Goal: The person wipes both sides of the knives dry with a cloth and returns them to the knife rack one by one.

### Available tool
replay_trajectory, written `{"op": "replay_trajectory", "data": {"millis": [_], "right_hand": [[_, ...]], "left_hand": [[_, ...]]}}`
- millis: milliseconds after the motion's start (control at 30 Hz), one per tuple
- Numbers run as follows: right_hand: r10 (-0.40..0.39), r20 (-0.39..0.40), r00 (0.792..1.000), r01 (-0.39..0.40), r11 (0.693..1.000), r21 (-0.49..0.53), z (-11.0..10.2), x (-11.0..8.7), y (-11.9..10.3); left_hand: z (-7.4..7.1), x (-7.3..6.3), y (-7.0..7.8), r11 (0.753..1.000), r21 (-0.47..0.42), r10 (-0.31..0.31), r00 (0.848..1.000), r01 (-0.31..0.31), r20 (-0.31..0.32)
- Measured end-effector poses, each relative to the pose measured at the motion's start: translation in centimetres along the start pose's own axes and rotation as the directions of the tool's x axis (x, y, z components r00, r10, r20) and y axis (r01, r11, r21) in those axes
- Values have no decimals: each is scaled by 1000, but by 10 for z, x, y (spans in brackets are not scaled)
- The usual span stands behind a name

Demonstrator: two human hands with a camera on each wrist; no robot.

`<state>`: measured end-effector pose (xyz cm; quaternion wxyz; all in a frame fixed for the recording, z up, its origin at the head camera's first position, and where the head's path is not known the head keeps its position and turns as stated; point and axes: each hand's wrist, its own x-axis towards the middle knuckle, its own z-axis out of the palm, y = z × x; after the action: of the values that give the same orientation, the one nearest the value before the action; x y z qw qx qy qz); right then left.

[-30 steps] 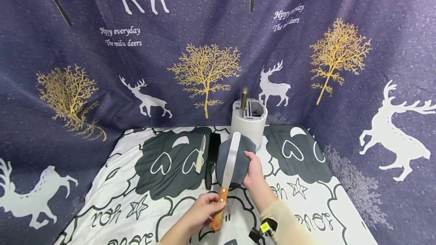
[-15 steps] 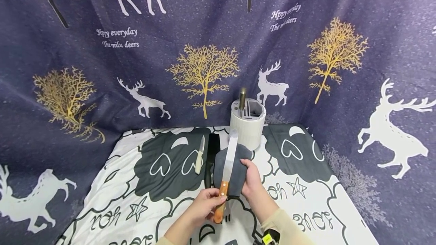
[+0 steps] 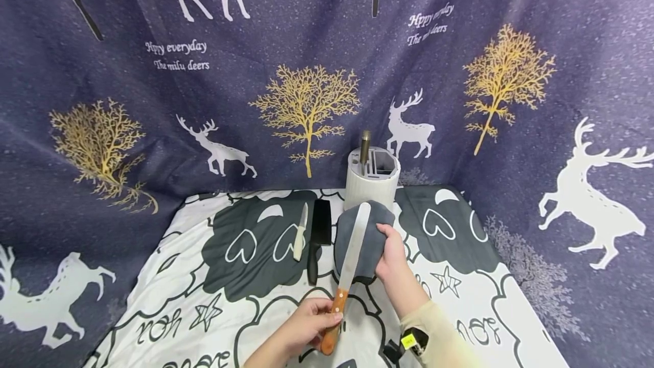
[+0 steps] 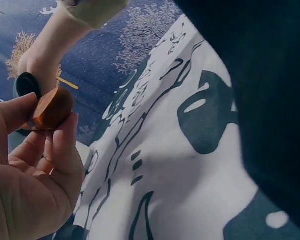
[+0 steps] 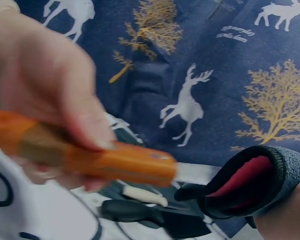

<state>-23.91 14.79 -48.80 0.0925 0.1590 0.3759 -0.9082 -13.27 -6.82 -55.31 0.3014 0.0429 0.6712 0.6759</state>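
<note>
My left hand (image 3: 313,322) grips the wooden handle (image 5: 140,162) of a long round-tipped knife (image 3: 355,243), its blade pointing away from me. My right hand (image 3: 394,254) holds a dark grey fabric pouch (image 3: 374,243) by its right edge, thumb on the front face. In the head view the blade crosses in front of the pouch. The right wrist view shows the pouch's dark-edged opening with a red lining (image 5: 245,177). From the left wrist, the rounded handle end (image 4: 55,107) shows between thumb and fingers of my left hand (image 4: 35,185).
A black cleaver (image 3: 321,231) and a small knife with a cream handle (image 3: 300,237) lie on the patterned cloth (image 3: 168,300). Behind the pouch stands a white knife block (image 3: 372,186), with one metallic handle (image 3: 365,147) upright in it. A printed curtain (image 3: 230,101) hangs at the back.
Over the last half second the knife and left hand have come nearer to me, the blade tip shifting right. The pouch and right hand have moved right, uncovering the cleaver's handle.
</note>
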Motion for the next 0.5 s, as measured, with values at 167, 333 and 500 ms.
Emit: {"op": "replay_trajectory", "data": {"millis": [167,333,500], "right_hand": [[-1,6,1000,1,999,45,4,2,-21],[-10,-15,1000,11,997,75,4,6,-33],[-13,-25,1000,14,998,60,4,5,-25]], "left_hand": [[3,-2,-4,1000,-3,6,1000,-6,29],[6,-1,-6,1000,-4,11,999,-11,37],[7,0,-5,1000,10,12,1000,-12,10]]}}
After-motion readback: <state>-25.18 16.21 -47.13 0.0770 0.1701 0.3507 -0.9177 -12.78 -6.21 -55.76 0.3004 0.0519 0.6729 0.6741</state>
